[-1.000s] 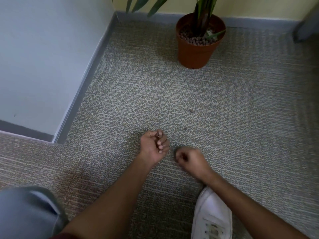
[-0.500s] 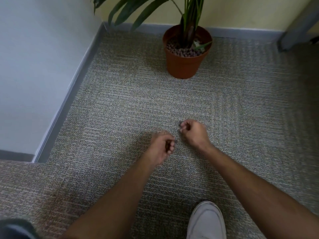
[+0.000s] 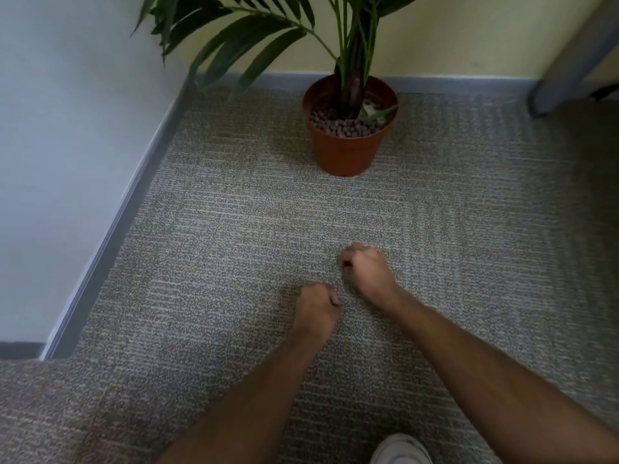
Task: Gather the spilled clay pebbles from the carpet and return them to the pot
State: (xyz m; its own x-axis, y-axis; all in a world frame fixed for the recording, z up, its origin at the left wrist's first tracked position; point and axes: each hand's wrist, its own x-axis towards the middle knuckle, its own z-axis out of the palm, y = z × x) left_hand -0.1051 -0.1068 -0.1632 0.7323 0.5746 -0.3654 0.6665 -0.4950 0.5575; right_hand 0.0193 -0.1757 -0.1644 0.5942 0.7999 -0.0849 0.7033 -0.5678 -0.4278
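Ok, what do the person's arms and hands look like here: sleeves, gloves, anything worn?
Both forearms are bare up to the frame edge, no sleeves showing. The left hand and right hand have no gloves, and no rings, watch or wristbands are visible.

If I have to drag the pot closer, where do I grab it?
Take the pot by its rim on the near side, from above. The walls taper downward and would likely slip, and the plant crowds the middle. Both hands look closed, so one must free up.
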